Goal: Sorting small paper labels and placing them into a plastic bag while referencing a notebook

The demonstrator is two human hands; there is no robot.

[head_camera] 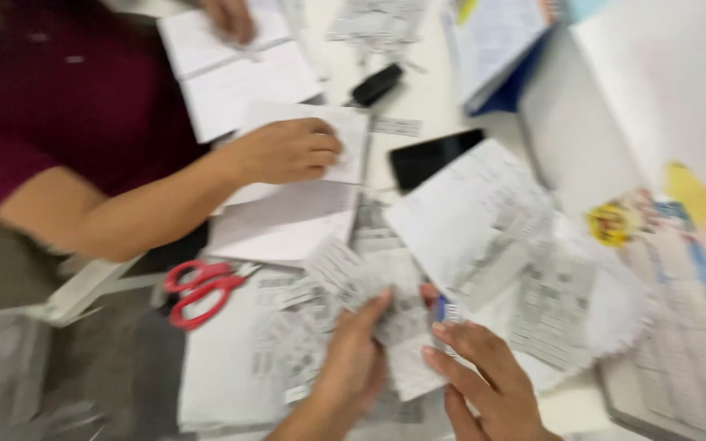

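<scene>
**Two hands on a blurred slip among scattered papers**

Motion blur smears everything; print on the papers is unreadable. The left hand and right hand, both cut off by the lower edge, pinch a crumpled paper slip, each grip closed on it, just right of the red scissors. Above the scissors a co-worker's hand presses a white sheet. A black phone lies farther right on the crowded counter.
</scene>
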